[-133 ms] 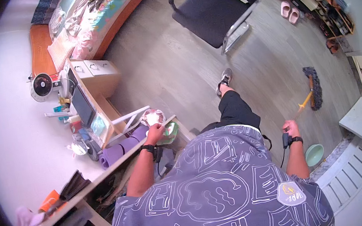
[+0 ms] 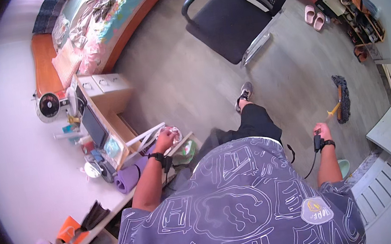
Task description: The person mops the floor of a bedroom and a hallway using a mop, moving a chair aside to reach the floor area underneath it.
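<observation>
On the right, my right hand (image 2: 321,130) is closed round the handle of a mop (image 2: 343,99). The mop has a grey shaggy head lying on the floor and a yellow and orange joint, and its thin pole is seen nearly end-on. My left hand (image 2: 164,141) hangs at the left with its fingers curled, and I make out nothing in it. It overlaps a red and white bundle (image 2: 176,132) beside the desk; whether they touch, I cannot tell. Each wrist wears a black strap with a small cabled device.
A black office chair (image 2: 230,25) stands ahead on the grey floor. To the left are a desk (image 2: 119,148), a rolled purple mat (image 2: 127,179) and a shelf edge (image 2: 118,207). Pink slippers (image 2: 314,17) and a shoe rack (image 2: 361,21) lie far right; a green basin (image 2: 344,167) is behind my right arm.
My left hand has shifted slightly up and left over the bundle. My right hand has shifted right with the mop, and its arm now covers more of the basin.
</observation>
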